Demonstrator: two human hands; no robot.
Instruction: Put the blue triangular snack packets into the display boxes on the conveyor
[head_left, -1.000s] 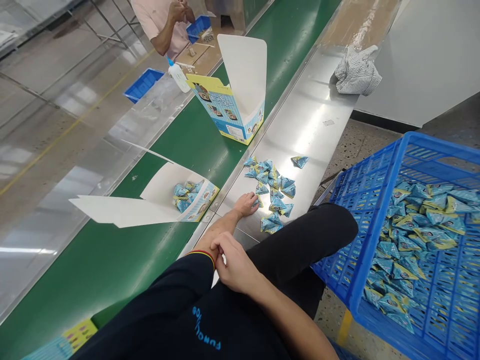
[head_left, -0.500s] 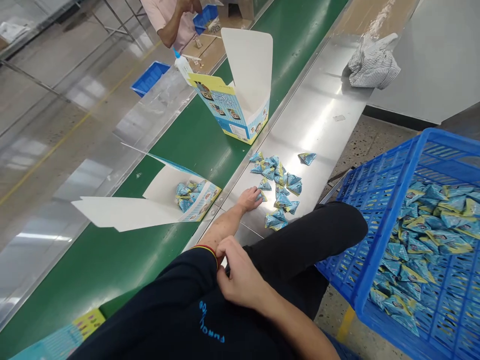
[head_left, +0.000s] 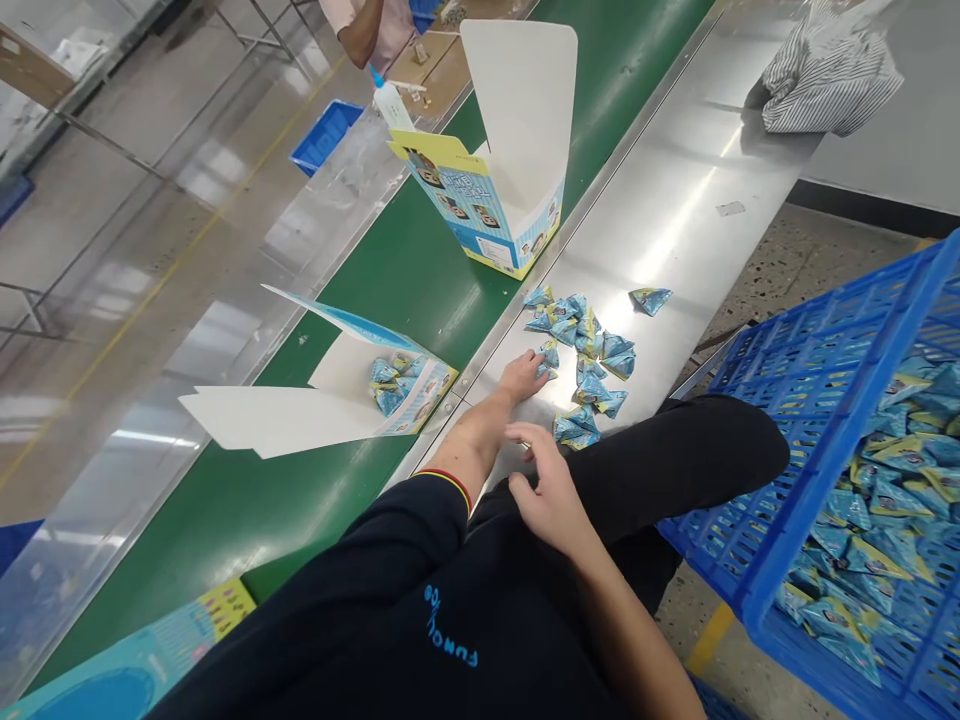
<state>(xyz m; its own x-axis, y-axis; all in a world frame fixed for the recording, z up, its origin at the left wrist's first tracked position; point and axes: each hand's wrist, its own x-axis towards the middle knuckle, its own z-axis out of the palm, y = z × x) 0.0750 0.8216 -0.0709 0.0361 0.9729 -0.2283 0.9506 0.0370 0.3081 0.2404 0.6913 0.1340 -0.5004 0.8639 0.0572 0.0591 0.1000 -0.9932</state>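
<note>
My left hand (head_left: 523, 378) reaches over the metal ledge, its fingertips closed round a small blue-and-yellow pyramid packet (head_left: 550, 374). Another such packet (head_left: 550, 352) sits against those fingers, and several more (head_left: 591, 345) lie loosely grouped to the right. Nearer my body, my right hand (head_left: 551, 490) hovers beside the left forearm with nothing in it, thumb and fingers parted and slightly bent. An open carton (head_left: 431, 395) lies tipped on the green belt to the left, several packets (head_left: 394, 380) inside it.
Farther along the belt (head_left: 360, 250) stands an upright open carton (head_left: 491, 215). A blue crate (head_left: 795, 500) full of packets is at my right. Striped cloth (head_left: 832, 80) lies at the ledge's far end. Across the belt are a person (head_left: 367, 30) and a blue bin (head_left: 326, 135).
My right hand has let go near the left cuff, its fingers parting as it moved away. My left hand stays at the packets. The view has shifted a little.
</note>
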